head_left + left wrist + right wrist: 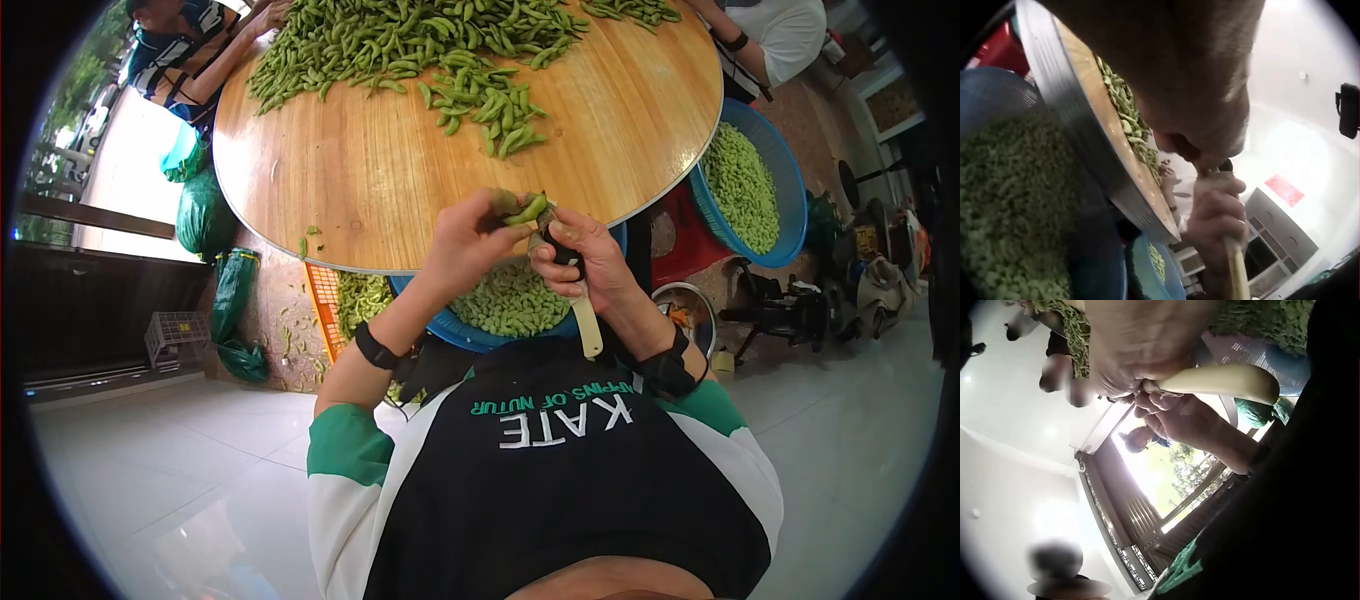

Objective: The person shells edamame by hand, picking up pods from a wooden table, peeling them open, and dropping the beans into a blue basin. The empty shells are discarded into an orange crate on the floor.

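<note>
In the head view a green pod point(527, 210) is pinched between the left thumb and fingers; the left hand point(474, 238) is just over the round table's near edge. The right hand point(590, 250) is curled round a dark-wrapped tool, whose pale handle point(587, 325) sticks out toward the body, its working end touching the pod. The left wrist view has the right hand point(1217, 209) gripping the pale handle point(1237, 272). In the right wrist view the handle point(1222, 382) crosses below the right palm point(1147, 344), with the left hand point(1188, 422) meeting it.
Pods point(430, 35) are heaped at the table's far side. Shelled beans fill a blue basin point(470, 338) under the near edge and another blue basin point(790, 190) at the right. An orange basket point(322, 300) stands at the left. Two other people sit across the table.
</note>
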{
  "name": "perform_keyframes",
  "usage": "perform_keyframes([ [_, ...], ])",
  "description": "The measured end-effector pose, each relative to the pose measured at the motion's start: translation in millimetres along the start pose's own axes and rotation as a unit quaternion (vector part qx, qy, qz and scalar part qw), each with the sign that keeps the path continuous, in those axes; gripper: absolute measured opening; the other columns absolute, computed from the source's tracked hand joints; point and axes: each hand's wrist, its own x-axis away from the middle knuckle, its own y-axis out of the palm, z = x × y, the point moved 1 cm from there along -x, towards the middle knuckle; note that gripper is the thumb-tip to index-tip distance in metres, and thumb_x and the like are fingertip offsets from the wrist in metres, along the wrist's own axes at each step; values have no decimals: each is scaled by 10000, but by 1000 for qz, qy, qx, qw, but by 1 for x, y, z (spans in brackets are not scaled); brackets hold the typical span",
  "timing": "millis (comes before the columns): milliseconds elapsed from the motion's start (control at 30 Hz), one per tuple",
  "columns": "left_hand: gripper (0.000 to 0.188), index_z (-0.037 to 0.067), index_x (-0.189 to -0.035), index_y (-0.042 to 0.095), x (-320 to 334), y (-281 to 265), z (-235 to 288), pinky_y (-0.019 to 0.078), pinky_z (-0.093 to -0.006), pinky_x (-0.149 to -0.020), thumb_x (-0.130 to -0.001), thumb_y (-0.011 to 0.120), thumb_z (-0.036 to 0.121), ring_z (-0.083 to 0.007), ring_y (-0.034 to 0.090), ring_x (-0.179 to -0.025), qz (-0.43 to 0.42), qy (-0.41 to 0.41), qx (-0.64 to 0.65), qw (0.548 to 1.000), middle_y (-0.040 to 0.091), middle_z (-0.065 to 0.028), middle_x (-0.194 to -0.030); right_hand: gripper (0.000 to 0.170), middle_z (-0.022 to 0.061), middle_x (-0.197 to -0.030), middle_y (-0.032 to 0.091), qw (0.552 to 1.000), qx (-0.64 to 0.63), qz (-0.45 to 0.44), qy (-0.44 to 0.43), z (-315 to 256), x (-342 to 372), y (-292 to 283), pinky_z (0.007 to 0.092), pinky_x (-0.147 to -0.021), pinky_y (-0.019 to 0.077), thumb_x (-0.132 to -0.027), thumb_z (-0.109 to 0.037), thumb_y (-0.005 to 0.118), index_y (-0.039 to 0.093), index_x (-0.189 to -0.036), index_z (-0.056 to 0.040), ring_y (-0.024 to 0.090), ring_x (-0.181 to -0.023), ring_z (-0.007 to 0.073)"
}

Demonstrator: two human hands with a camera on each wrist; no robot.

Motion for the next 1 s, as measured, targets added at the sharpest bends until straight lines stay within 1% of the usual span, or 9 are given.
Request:
perform_keyframes([
  [100, 147, -20, -912, 582, 0, -10, 18, 451, -314, -496, -833, 673, 64, -139, 589, -634, -29, 179, -327, 927, 610, -20, -750, 291, 56, -777, 512, 1000, -13, -10, 18, 0, 3, 7, 173, -365, 319, -968, -180, 481, 505, -1225, -46, 368, -489, 63],
  [233, 133, -23, -880, 601, 1, -14, 26, 422, -306, -480, -812, 686, 54, -101, 572, -602, -60, 184, -309, 931, 607, -14, -714, 279, 59, -772, 509, 998, -42, -42, 33, 2, 2, 0, 173, -357, 311, -968, -181, 480, 506, -1214, -51, 363, -483, 61],
  [300, 130, -13, -875, 613, 4, -14, 22, 392, -265, -456, -825, 686, 83, -67, 541, -553, -70, -85, -23, 994, 587, -5, -659, 282, 63, -773, 513, 998, -29, -44, 30, 4, 4, 0, 173, -352, 302, -968, -178, 479, 500, -1220, -54, 356, -473, 60],
  [400, 106, 7, -881, 625, 5, -9, 26, 368, -217, -445, -869, 647, 110, -41, 511, -525, -45, -197, 109, 973, 552, 16, -621, 279, 67, -775, 517, 999, -7, -44, 10, 3, 5, 0, 172, -352, 298, -969, -172, 475, 502, -1220, -54, 352, -466, 55],
  [633, 154, 20, -873, 625, 13, 2, 19, 363, -181, -448, -924, 583, 159, -19, 493, -528, 2, -233, 91, 968, 564, 33, -638, 300, 53, -790, 551, 992, 113, 35, -38, 5, 10, 5, 165, -382, 310, -962, -157, 495, 496, -1237, -36, 396, -465, 58],
  [733, 171, 13, -845, 602, 18, 7, 8, 386, -224, -448, -925, 572, 161, -43, 510, -524, -21, -199, 59, 978, 567, 6, -618, 335, 51, -780, 561, 914, 363, 102, -146, 6, 1, -2, 219, -439, 389, -918, -123, 569, 499, -1224, -7, 473, -513, 92],
  [800, 151, -3, -808, 557, 25, 9, 4, 419, -320, -471, -897, 566, 118, -184, 554, -500, -1, -98, -85, 992, 563, -102, -591, 404, 93, -808, 558, 707, 592, 122, -366, 6, -3, -1, 297, -539, 449, -828, -79, 659, 511, -1191, 21, 544, -618, 168],
  [900, 111, -11, -779, 520, 29, 14, 12, 429, -405, -510, -847, 562, 66, -359, 560, -556, 15, -4, -212, 977, 526, -210, -624, 424, 149, -841, 537, 638, 658, 133, -378, 5, -3, 0, 356, -629, 463, -753, -46, 692, 525, -1136, 31, 555, -709, 275],
  [1000, 87, -9, -808, 558, 31, 16, 13, 415, -362, -498, -848, 567, 69, -270, 533, -522, 12, 18, -238, 971, 531, -184, -645, 380, 188, -872, 518, 565, 709, 109, -407, 6, -2, 5, 375, -631, 460, -731, -29, 676, 528, -1075, 39, 542, -744, 352],
])
